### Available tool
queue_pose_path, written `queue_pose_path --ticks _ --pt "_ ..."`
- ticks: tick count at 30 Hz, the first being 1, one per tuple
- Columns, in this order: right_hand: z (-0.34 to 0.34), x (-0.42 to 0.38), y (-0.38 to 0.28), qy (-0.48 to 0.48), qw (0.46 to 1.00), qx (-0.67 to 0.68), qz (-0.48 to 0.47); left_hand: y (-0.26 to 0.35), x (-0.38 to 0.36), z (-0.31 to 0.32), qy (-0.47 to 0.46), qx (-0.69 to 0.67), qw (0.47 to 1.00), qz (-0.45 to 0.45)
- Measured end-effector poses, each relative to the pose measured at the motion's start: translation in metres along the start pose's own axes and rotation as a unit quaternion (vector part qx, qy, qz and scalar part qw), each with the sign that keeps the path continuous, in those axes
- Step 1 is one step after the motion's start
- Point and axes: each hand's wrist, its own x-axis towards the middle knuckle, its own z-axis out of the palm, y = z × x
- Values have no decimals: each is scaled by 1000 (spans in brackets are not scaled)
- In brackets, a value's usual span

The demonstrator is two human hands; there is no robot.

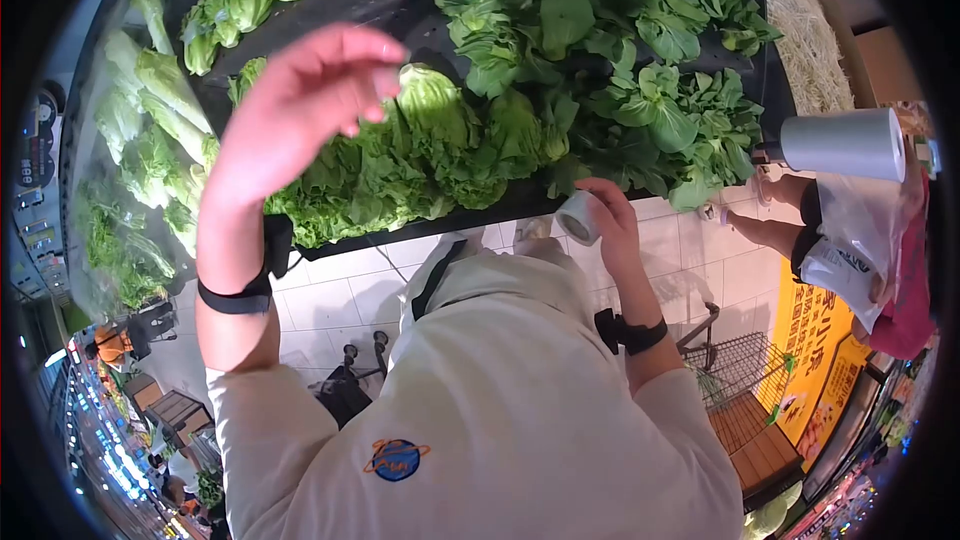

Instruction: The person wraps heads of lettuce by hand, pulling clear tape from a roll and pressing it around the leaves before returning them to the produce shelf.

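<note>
Rightward, white roll (577, 220) pinched in right hand (614, 216), left hand (312, 90) curled above lettuce (436, 110), grip unclear

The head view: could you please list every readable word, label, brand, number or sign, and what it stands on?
No text reads with certainty.
Yellow banner: Chinese characters, too distorted to quote safely.
Round blue emblem on the pale shirt: lettering, too small to read.
White printed item at right: dark print, too blurred.
Dark sign at the left edge: pale marks, too blurred.
</note>
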Motion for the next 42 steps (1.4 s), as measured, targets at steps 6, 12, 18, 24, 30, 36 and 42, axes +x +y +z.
queue_pose_path --ticks 6,12,18,24,30,36,42 --pt "5 8 8 -30 999 17 28 -105 44 17 -9 284 947 -149" --pt "-7 -5 14 -10 1000 8 25 -185 111 38 67 419 887 -184" --pt "-21 -33 15 51 998 25 34 -199 140 57 85 455 822 -332" --pt "-30 -48 7 97 995 -15 24 -230 149 56 141 318 892 -288" --pt "-36 -44 -8 74 996 -39 18 -217 134 56 228 190 934 -200" --pt "-23 -31 -24 18 1000 1 -13 -166 107 23 316 -24 948 -6" --pt "2 -17 -46 -45 998 26 -28 -134 61 3 299 -298 905 51"
